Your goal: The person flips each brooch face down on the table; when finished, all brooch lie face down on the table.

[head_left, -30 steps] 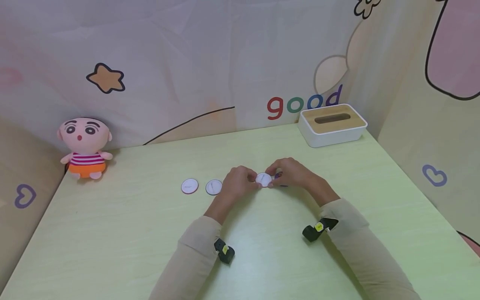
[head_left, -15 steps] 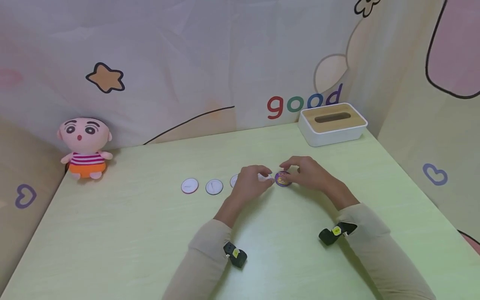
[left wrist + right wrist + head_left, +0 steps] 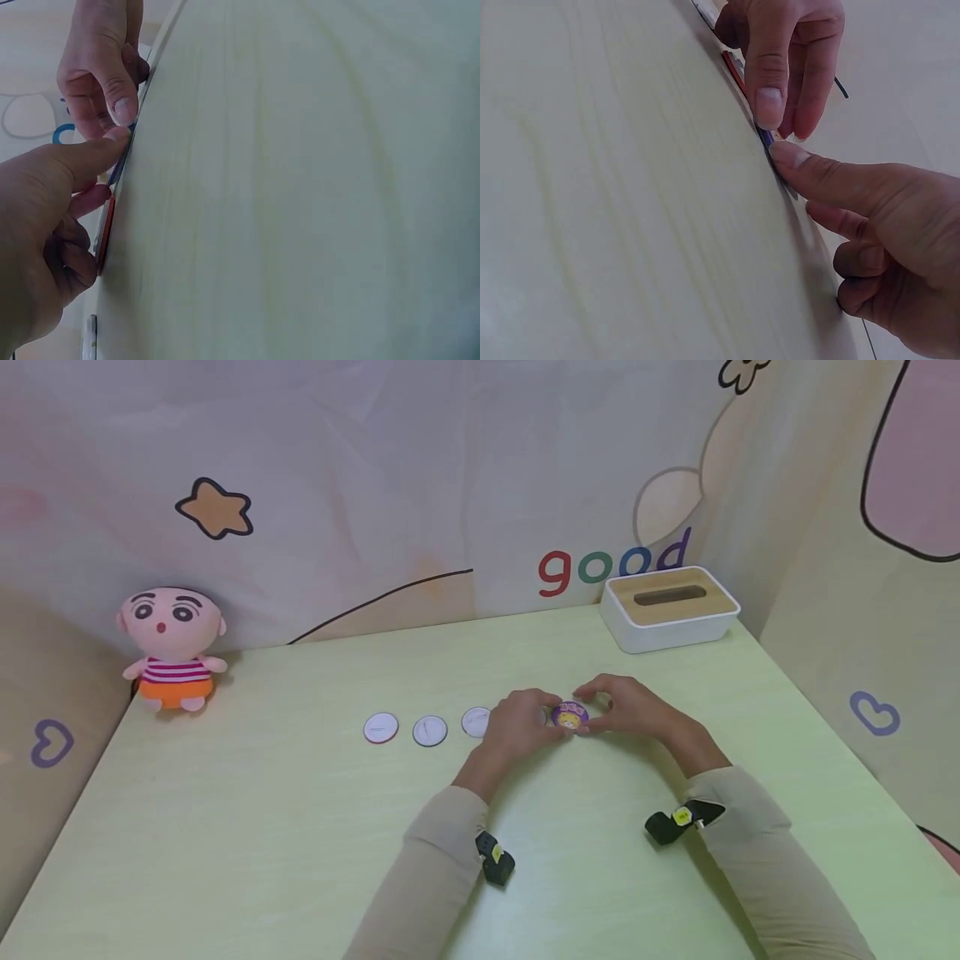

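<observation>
A round purple button badge with a yellow cartoon face lies face up at the right end of a row. My left hand pinches its left rim with fingers and thumb. On its other side, my right hand grips it between fingertips and thumb. Both thumbs meet close together at the near edge in the wrist views. Left of it lie white-backed badges: one, another and a third partly covered by my left hand. A red-edged badge sits beside my left fingers in the left wrist view.
A white tissue box with a wooden lid stands at the back right corner. At the back left sits a plush doll in striped top and orange shorts. A printed curtain rises behind the pale green table.
Both hands have shifted right, off a white-backed badge and onto the purple badge. The third white-backed badge has come into view left of my left hand.
</observation>
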A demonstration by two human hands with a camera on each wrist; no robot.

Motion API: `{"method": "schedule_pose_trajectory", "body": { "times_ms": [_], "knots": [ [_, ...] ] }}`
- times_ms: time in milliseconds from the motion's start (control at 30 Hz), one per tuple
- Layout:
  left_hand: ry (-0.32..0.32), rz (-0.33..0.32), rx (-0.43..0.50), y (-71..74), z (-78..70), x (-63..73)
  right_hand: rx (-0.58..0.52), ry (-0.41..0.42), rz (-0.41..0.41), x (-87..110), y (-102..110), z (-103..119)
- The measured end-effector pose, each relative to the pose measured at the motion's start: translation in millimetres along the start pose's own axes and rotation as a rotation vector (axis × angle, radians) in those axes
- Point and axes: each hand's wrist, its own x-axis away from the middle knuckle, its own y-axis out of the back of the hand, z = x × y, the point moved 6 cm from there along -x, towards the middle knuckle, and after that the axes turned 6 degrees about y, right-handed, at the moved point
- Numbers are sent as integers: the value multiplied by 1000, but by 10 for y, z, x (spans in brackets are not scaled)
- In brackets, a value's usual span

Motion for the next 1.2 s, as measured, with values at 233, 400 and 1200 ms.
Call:
{"method": "schedule_pose_trajectory", "body": {
  "times_ms": [233, 400, 1200],
  "knots": [
    [28, -21, -21, -17, -21, -34, -21, -18, 17, -1, 6, -3],
    [54, -18, -3, -15, -33, -40, -38, -31, 25, -12, -2, -21],
    [76, -53, 85, 11, -36, -19, -57, -2, -43, -41, 26, -58]
  ]
}}
